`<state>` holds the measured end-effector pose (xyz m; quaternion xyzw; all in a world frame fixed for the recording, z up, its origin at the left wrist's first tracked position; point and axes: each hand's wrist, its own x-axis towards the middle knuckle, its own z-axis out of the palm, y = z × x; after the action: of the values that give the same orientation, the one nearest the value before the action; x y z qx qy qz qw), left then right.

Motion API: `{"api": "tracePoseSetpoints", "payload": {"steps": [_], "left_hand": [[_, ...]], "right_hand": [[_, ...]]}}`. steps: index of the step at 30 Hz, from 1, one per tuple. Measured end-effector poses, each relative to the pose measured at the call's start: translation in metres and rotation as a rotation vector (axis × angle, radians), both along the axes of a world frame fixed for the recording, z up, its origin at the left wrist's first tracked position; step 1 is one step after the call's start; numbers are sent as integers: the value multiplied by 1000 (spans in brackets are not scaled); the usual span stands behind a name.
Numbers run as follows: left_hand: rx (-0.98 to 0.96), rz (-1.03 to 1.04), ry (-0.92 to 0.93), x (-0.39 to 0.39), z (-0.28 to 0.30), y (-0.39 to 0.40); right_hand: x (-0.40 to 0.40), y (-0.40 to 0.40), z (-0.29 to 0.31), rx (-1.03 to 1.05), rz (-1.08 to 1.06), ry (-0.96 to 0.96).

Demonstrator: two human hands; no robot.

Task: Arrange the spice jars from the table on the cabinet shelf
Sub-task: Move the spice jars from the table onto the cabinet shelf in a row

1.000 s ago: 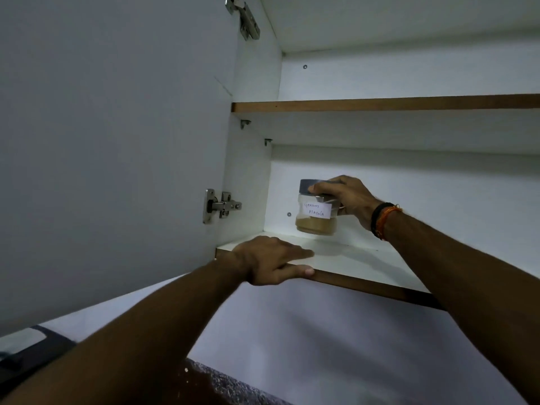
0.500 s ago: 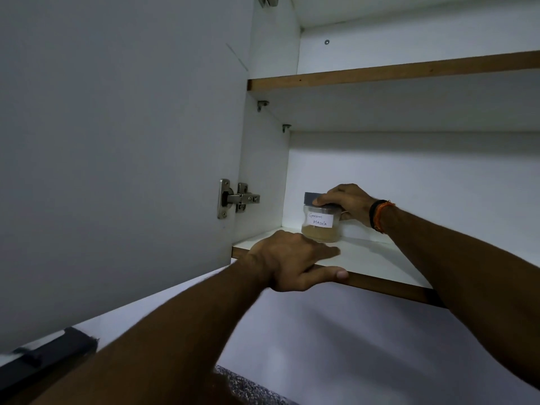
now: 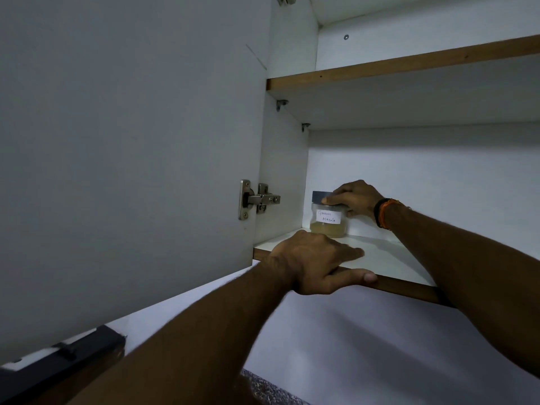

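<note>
The spice jar (image 3: 328, 216) stands upright on the lower cabinet shelf (image 3: 385, 258), deep in the back left corner, close to the cabinet's left side wall and just in front of the back panel. It is a clear jar with a dark grey lid (image 3: 320, 197), a white label handwritten "Garam Masala", and a shallow layer of tan powder at its bottom. The right hand (image 3: 355, 198) reaches in from the right of the jar and grips it at the top, fingers curled over the lid and the thumb against the glass on the jar's right side; a black and orange wristband (image 3: 384, 213) sits on that wrist. The left hand (image 3: 314, 263) is in front of the jar and apart from it, clamped on the shelf's brown front edge with fingers lying flat on the white shelf surface and the thumb pressed under the edge. Left of the jar, a metal hinge (image 3: 258, 198) joins the open cabinet door (image 3: 125, 156) to the side wall. Above the jar runs an upper shelf (image 3: 409, 64) with a wooden edge. Far below the jar, at the lower edge of the view, a speckled bench (image 3: 268, 388) shows between the forearms
</note>
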<state>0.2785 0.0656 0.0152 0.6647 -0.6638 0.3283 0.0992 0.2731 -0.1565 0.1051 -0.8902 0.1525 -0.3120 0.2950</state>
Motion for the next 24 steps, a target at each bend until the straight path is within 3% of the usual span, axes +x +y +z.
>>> {"api": "tracePoseSetpoints", "payload": {"steps": [14,24], "left_hand": [[-24,-23,-57,6,-1,-5],[46,64,32,1,-2,-2]], "right_hand": [[13,7,-4,-20,-34,-36],[-36,18,-13,-125,-142,-109]]}}
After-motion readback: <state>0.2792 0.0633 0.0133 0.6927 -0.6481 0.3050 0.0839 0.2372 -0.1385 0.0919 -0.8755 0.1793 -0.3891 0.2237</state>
